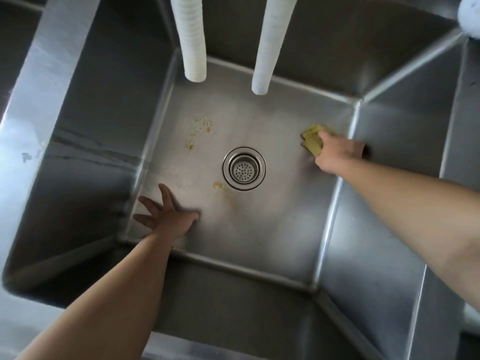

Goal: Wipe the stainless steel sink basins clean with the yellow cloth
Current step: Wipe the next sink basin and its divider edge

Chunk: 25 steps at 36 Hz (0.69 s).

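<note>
- Yellow cloth [311, 141]: folded, gripped by the right hand [337, 154], pressed on the sink basin [272, 229] floor near the far right corner.
- Left hand [168, 216]: fingers splayed, nothing held, laid flat on the floor.
- Drain strainer [244, 168]: seen between both hands.
- Yellowish stains [201, 126]: seen beyond the left fingertips.

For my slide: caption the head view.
Right hand presses yellow cloth onto sink basin floor; left hand braces, open.

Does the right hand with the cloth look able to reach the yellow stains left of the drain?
Probably yes: the right hand holds the cloth, and only bare floor and the drain lie before the stains.
</note>
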Each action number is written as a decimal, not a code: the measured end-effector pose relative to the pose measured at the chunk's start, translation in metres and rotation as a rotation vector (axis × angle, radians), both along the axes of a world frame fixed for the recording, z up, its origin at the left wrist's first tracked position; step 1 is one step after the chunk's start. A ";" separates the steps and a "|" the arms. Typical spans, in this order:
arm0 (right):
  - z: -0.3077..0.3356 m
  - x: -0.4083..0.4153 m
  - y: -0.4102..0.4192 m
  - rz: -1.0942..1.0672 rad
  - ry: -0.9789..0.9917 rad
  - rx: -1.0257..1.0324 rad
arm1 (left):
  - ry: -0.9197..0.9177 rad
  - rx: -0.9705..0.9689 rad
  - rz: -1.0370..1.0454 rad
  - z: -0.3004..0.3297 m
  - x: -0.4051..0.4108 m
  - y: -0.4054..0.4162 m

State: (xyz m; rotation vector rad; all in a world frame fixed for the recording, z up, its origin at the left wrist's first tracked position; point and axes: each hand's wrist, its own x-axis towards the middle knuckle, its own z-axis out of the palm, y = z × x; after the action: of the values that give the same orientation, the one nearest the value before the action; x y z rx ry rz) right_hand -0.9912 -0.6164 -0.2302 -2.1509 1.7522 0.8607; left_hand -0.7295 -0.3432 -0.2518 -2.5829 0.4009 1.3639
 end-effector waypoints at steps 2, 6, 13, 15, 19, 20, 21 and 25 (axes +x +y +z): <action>0.003 -0.006 0.036 -0.016 -0.042 0.051 | 0.014 0.002 -0.014 0.004 0.000 0.000; 0.002 -0.019 0.115 -0.010 -0.038 0.110 | 0.026 0.006 -0.045 0.008 -0.001 -0.001; -0.005 -0.005 0.232 -0.325 -0.026 0.315 | 0.040 0.001 -0.031 0.011 -0.002 -0.002; -0.010 0.014 0.251 -0.427 -0.030 0.349 | 0.044 0.014 -0.033 0.013 -0.003 -0.003; -0.015 0.056 0.259 -0.462 -0.046 0.368 | 0.050 0.036 -0.069 0.014 0.003 -0.004; -0.013 0.064 0.258 -0.455 -0.058 0.355 | 0.052 0.042 -0.093 0.015 0.005 -0.005; -0.013 0.072 0.257 -0.468 -0.077 0.346 | 0.058 0.048 -0.115 0.018 0.007 -0.006; -0.013 0.111 0.265 -0.378 -0.213 0.360 | 0.095 0.054 -0.184 0.019 0.015 -0.005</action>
State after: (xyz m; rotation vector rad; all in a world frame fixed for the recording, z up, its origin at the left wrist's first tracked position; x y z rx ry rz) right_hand -0.8799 -0.3512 -0.2427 -1.5568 1.6685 0.7461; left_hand -0.7145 -0.3478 -0.2325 -2.3777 0.5927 1.4141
